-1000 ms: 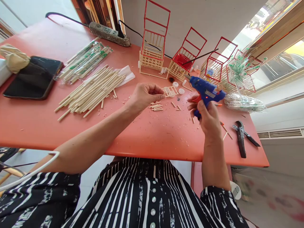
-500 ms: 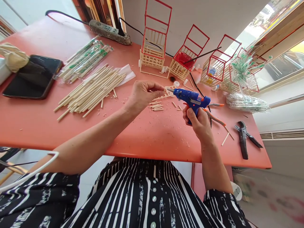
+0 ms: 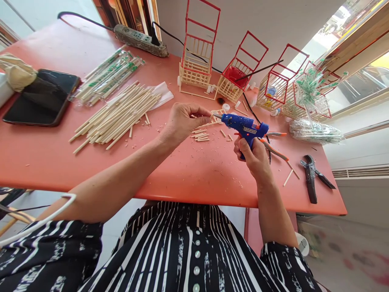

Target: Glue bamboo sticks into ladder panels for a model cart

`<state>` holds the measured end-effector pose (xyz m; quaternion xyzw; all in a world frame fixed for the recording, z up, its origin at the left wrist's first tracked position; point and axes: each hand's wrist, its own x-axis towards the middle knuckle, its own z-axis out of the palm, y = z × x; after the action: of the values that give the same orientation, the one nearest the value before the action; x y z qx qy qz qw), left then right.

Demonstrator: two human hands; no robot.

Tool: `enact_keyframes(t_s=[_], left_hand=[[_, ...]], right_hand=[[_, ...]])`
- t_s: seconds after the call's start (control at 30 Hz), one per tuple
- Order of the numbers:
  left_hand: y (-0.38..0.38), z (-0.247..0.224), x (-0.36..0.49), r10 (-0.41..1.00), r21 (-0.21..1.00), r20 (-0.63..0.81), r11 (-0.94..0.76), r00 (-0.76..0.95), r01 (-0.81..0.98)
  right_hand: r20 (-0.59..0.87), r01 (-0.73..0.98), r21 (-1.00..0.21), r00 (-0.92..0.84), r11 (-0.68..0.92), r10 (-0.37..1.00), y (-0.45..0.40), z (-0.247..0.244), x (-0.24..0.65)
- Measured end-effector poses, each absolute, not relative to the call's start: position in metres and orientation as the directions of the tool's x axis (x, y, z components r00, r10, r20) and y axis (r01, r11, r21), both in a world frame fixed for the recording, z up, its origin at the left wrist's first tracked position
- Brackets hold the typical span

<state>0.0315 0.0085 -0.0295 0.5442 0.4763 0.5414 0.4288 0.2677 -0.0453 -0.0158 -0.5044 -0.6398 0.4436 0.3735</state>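
My right hand [image 3: 252, 154] is wrapped round the handle of a blue glue gun [image 3: 243, 125], whose small red light glows. The gun's metal nozzle points left, right by the fingertips of my left hand [image 3: 185, 121]. Those fingers are pinched together on something small that I cannot make out. Beneath and behind the nozzle lies a small frame of pale sticks [image 3: 218, 120], partly hidden by my fingers and the gun. Several short cut sticks [image 3: 201, 136] lie on the red table [image 3: 194, 178] just below my left fingertips.
Long sticks [image 3: 121, 115], wrapped chopsticks [image 3: 109, 77] and a phone [image 3: 42, 97] are at the left. A power strip [image 3: 139, 40] and small stick chairs with red frames [image 3: 197, 61] stand behind. Orange-handled pliers [image 3: 275, 151] and black cutters [image 3: 311, 178] lie at the right.
The glue gun has tilted and shifted very slightly left. My left hand keeps its pinch in nearly the same spot.
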Motion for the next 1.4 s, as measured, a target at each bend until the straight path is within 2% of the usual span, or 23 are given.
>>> enact_keyframes(t_s=[1.4], left_hand=[[0.0120, -0.0332, 0.0309, 0.977, 0.976, 0.206, -0.202, -0.046, 0.081]], right_hand=[[0.046, 0.327, -0.939, -0.195, 0.109, 0.980, -0.0457, -0.0166, 0.2676]])
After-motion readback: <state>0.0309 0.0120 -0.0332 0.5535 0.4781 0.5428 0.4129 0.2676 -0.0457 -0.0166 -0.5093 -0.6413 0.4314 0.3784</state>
